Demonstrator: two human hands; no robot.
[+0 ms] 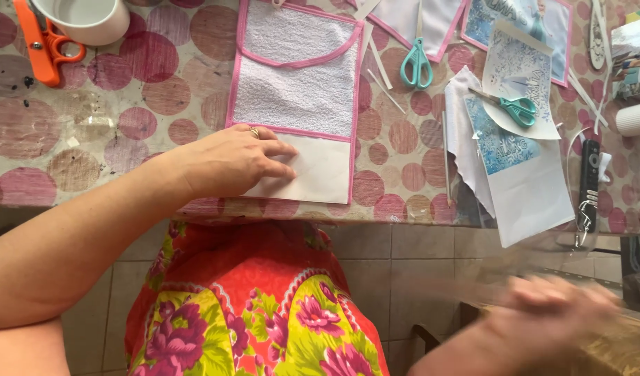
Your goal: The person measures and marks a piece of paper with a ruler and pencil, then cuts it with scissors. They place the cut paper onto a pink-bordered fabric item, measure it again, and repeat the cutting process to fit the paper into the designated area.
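Dotted table (160, 97) runs to its front edge above a tiled floor (417, 251); pink-trimmed towel bib (295, 90) lies at that edge, left hand (229, 163) flat, fingers together, pressing its white panel (320, 174); right hand (543, 320) blurred below edge, grip unreadable; teal scissors (417, 66) beyond

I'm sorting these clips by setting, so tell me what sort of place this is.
Probably a home sewing or craft table. A pink-trimmed towel bib lies on a dotted tablecloth under the left hand, with teal scissors, orange snips and fabric pieces around it. The right hand is blurred, below the table.
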